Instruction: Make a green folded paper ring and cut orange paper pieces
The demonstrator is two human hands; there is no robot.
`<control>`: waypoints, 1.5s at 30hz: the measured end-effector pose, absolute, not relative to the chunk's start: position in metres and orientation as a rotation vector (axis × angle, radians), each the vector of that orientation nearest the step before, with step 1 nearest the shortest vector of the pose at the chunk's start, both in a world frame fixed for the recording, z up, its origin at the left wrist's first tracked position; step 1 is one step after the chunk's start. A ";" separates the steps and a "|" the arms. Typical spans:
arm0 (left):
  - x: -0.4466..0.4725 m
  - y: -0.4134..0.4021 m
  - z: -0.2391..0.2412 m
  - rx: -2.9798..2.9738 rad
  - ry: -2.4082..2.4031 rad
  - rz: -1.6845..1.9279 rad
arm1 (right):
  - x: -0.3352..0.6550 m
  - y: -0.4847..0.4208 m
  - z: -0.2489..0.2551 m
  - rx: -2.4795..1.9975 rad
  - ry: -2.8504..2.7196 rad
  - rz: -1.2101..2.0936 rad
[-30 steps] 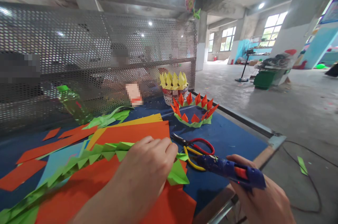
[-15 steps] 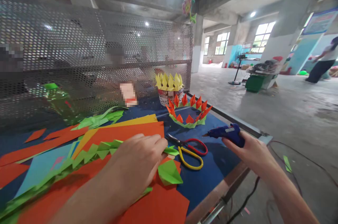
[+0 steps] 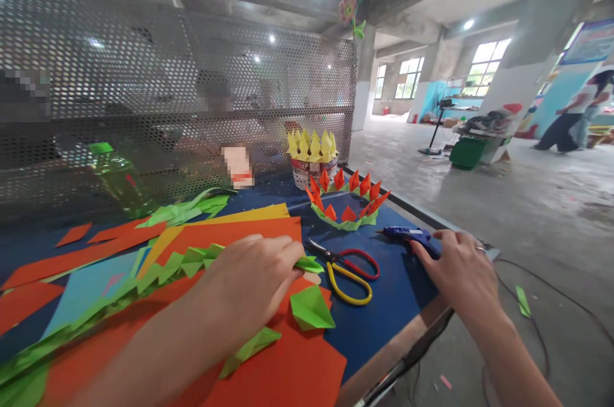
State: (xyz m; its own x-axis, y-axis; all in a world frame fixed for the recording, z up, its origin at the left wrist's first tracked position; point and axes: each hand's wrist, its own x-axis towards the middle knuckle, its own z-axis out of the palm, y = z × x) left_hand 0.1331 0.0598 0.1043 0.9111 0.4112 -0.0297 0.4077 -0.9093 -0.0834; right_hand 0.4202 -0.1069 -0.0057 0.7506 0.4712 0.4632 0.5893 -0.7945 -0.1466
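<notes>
My left hand [image 3: 254,282] presses down on a long chain of folded green paper pieces [image 3: 158,272], its fingers pinched on the chain's right end. Orange paper sheets [image 3: 288,368] lie under it. My right hand [image 3: 458,269] rests over a blue glue gun [image 3: 407,235] lying on the blue table [image 3: 398,285] near its right edge, fingers curled on the handle. Scissors with red and yellow handles [image 3: 348,269] lie between the two hands. A loose green folded piece [image 3: 311,308] sits just below my left fingers.
A ring of green and orange paper points [image 3: 348,202] and a yellow paper crown on a cup [image 3: 313,157] stand at the back. A perforated metal screen [image 3: 182,100] walls the far side. A green bottle [image 3: 118,180] stands at left. People walk far right.
My right hand carried the glue gun from the table's front edge up and back, and has laid it down by the right edge. My left hand stayed on the green chain.
</notes>
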 end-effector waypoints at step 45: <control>0.138 0.041 0.107 -2.956 -0.520 0.185 | 0.302 -0.099 -0.008 -1.588 -1.535 -0.396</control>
State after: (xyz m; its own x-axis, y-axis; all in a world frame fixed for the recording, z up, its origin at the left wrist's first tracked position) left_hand 0.1385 0.0412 0.1073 0.9328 0.3470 -0.0974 0.3304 -0.9313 -0.1531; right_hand 0.3017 -0.0988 -0.0080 0.1895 0.6484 0.7374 0.9240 0.1362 -0.3572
